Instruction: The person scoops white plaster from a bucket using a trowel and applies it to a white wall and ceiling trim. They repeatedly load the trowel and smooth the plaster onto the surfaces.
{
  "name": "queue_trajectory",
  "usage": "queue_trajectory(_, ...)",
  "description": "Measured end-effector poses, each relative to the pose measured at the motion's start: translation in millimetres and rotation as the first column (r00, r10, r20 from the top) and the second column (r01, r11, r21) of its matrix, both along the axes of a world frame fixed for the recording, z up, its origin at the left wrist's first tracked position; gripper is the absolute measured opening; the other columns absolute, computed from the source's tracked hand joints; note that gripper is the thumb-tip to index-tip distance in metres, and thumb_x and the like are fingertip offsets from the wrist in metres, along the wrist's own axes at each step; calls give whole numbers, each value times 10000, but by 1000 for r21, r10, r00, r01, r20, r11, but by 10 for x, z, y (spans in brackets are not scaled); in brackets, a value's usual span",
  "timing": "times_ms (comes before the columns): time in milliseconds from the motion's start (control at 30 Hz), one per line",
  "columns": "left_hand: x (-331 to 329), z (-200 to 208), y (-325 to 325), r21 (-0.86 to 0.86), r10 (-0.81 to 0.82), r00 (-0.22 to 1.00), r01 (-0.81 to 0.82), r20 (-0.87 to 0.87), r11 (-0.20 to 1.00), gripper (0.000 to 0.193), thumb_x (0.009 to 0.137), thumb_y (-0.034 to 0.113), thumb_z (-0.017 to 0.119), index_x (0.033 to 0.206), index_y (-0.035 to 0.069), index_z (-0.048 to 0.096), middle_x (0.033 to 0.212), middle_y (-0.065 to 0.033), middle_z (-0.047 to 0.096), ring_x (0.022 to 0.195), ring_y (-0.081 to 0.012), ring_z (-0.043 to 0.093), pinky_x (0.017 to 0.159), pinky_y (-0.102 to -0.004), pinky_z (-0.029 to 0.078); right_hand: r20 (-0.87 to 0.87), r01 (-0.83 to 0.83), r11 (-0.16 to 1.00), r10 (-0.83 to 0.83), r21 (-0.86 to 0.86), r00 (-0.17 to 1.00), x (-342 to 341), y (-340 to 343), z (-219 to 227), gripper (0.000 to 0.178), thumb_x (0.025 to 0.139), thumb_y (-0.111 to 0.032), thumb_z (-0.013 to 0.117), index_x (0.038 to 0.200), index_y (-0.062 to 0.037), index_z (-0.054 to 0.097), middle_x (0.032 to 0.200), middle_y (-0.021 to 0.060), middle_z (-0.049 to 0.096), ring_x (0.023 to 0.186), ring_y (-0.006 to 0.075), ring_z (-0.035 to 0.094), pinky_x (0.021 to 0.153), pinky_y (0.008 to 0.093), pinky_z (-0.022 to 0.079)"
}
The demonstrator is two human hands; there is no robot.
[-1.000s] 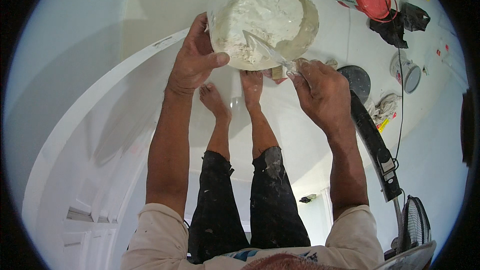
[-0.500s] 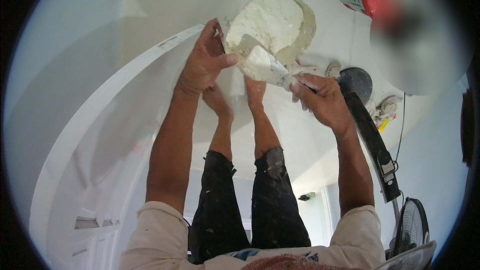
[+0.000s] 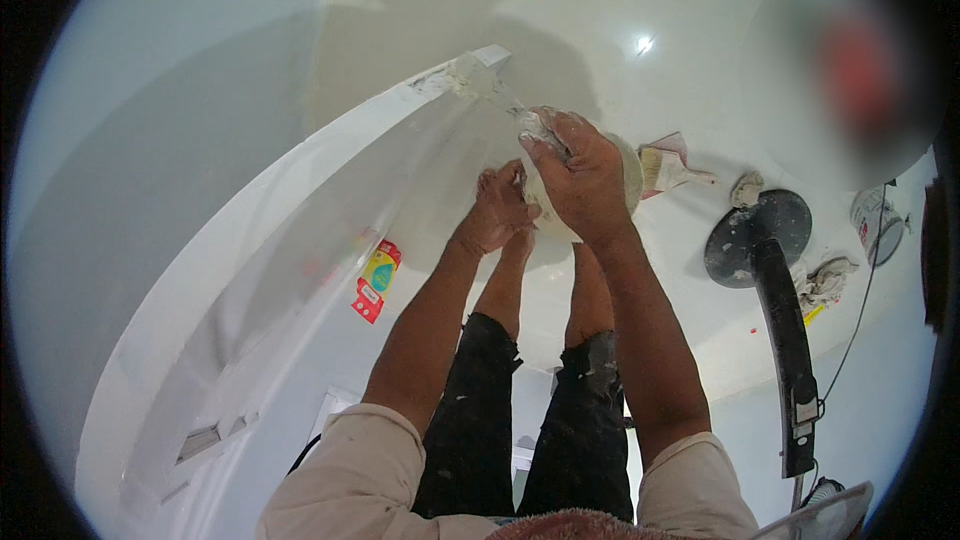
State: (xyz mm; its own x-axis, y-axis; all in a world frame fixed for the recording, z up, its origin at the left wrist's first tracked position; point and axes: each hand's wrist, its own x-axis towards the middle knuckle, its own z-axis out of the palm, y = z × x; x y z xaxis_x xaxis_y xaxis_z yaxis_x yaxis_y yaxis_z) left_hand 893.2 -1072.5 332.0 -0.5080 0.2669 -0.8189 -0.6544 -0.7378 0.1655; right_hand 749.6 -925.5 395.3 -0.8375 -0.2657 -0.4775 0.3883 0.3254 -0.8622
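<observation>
My right hand (image 3: 580, 165) grips a putty-smeared scraper (image 3: 540, 128) by its handle. The blade lies against the top end of a long white frame edge (image 3: 300, 145), where a pale lump of putty (image 3: 466, 76) sits. Lower and to the left, my left hand (image 3: 500, 208) is closed at the near left side of a round tub (image 3: 632, 175). Most of that tub, including its contents, is hidden behind my right hand and wrist.
A paintbrush (image 3: 660, 170) lies right of the tub. Beyond it stands a fan's black round base (image 3: 735, 252) and pole, with a crumpled rag (image 3: 828, 282) and a can (image 3: 878, 225) beside it. A red-yellow packet (image 3: 377, 280) lies left of my forearm.
My right hand has lifted the scraper out of the tub and carried it left to the frame edge. The tub and my left hand have come lower and nearer; the view has shifted.
</observation>
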Motion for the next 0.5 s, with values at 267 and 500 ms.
queue_trajectory(267,144,-76,-60,37,28,998,-30,65,999,1063,789,7,903,1660,84,297,1577,-73,453,1461,-235,451,1189,-362,443,-330,29,994,7,104,944,184,-361,-331,335,906,-143,760,1229,-53,745,1100,176,751,998,390,726,859,485,590)
queue_trajectory(500,101,-164,-136,50,33,998,-36,51,998,1081,791,17,914,1657,112,275,1573,-86,458,1477,-257,461,1194,-373,481,-410,-117,977,181,176,894,25,-266,-238,401,836,-112,787,1230,-52,743,1078,153,742,971,367,729,863,490,594)
